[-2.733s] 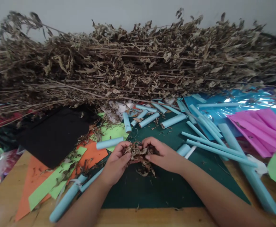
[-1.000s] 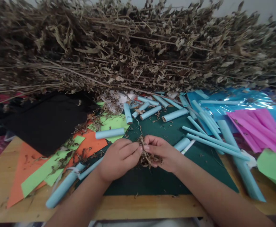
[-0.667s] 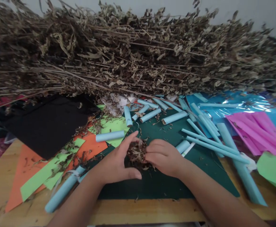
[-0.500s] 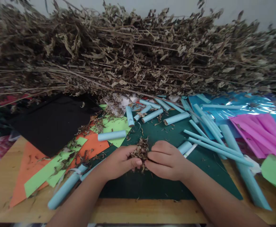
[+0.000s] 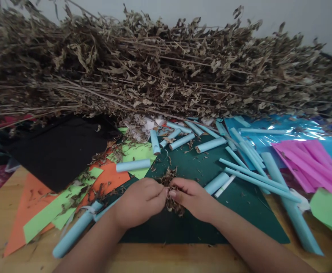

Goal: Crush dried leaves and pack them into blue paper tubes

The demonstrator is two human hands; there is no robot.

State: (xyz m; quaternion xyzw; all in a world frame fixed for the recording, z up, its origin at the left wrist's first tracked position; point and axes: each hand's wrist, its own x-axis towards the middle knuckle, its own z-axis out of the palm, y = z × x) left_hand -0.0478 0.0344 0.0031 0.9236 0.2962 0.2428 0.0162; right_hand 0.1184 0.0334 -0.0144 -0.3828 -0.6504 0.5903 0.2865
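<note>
Both hands meet over the dark green mat, closed on dried leaves. My left hand has its fingers pinched, knuckles up, at the left of the leaves. My right hand grips them from the right with thumb and forefinger. Crumbled leaf sticks out above and below the fingertips. Just beyond my right hand lie a thick light-blue paper tube and a thin white stick. Another blue tube rests to the upper left of my left hand.
A large heap of dried stalks spans the back. Several blue paper tubes lie in front of it. Black, orange and lime-green sheets cover the left; pink paper and blue film lie right.
My left hand has turned over so its knuckles face up, and my right thumb now shows on top. The leaves have shifted between the fingers. The whole view has tilted slightly.
</note>
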